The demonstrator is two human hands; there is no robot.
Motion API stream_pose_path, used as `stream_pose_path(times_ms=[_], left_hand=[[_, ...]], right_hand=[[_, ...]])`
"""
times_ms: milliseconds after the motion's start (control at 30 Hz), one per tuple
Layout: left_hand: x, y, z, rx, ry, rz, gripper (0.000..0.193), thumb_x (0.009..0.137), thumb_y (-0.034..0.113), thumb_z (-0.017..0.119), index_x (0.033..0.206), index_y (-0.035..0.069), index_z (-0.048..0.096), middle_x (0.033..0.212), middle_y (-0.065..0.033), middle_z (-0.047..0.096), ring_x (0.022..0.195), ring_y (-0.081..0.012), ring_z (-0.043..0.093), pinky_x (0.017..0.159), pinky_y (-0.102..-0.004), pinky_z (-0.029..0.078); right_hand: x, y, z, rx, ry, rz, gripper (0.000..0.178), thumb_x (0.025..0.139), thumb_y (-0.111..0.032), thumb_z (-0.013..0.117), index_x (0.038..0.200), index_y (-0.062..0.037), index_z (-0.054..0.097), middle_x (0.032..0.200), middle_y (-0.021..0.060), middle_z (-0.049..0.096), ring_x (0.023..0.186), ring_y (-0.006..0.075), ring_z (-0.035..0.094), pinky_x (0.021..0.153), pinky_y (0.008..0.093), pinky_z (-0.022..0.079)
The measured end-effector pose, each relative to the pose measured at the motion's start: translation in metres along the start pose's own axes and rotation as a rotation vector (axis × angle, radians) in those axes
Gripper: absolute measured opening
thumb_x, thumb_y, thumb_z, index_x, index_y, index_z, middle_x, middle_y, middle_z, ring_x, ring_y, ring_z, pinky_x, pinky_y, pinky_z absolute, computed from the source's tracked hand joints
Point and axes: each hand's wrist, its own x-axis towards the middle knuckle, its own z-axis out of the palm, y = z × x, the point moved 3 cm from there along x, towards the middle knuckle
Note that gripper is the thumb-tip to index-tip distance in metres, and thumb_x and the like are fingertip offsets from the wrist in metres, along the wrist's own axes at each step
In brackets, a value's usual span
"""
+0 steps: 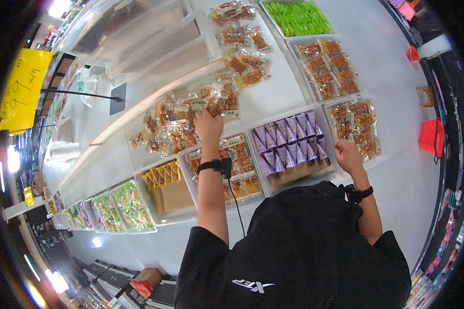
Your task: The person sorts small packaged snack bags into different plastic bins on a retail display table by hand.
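Note:
My left hand [209, 127] reaches over a loose heap of clear snack packets [176, 121] with reddish-brown food inside. Its fingers are closed on the lower edge of one clear packet [215, 102] at the heap's right end. My right hand [349, 155] is at the near left edge of a clear tray [384, 153] of similar brown packets [357, 125]. The fingers there are curled together, and whatever they may hold is too small to make out. Dark bands circle both wrists, and a cable hangs from the left one.
Between my arms stand a tray of purple cone-shaped packets [288, 141] and a tray of brown packets [241, 157]. A tray of yellow packets [162, 175] lies left. Farther off are green packets [299, 18], large clear bins [154, 46] and a yellow sign [26, 90].

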Motion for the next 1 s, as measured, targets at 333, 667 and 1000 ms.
stream_pose_path(times_ms=[333,667,1000], left_hand=[[-0.044,-0.004,-0.025,-1.560,0.022,-0.130,0.021,0.086,0.007,0.066,0.104,-0.003,0.061,0.099,-0.0088,0.066,0.082,-0.0201,0.061,0.074,-0.0315,0.048],[-0.166,0.169,-0.012,-1.251,-0.584,0.132,0.028,0.081,0.008,0.074,0.102,-0.004,0.061,0.095,-0.0100,0.067,0.084,-0.0183,0.065,0.074,-0.0309,0.053],[-0.221,0.232,0.020,-1.176,-0.830,0.080,0.027,0.100,0.021,0.050,0.114,0.000,0.058,0.098,-0.0067,0.064,0.080,-0.0135,0.062,0.069,-0.0279,0.053]], right_hand=[[0.021,-0.069,0.016,0.040,-0.071,-0.210,0.020,0.084,-0.022,0.057,0.093,-0.0049,0.061,0.086,0.0162,0.062,0.080,0.0368,0.060,0.071,0.0465,0.048],[0.010,-0.098,0.011,0.459,-0.210,-0.095,0.084,0.074,-0.049,0.075,0.127,0.0057,0.041,0.106,0.0283,0.062,0.098,0.0380,0.063,0.086,0.0428,0.048],[0.000,0.021,-0.027,0.558,-0.056,0.065,0.079,0.064,-0.036,0.081,0.122,0.0041,0.046,0.102,0.0228,0.063,0.093,0.0323,0.064,0.082,0.0372,0.050]])
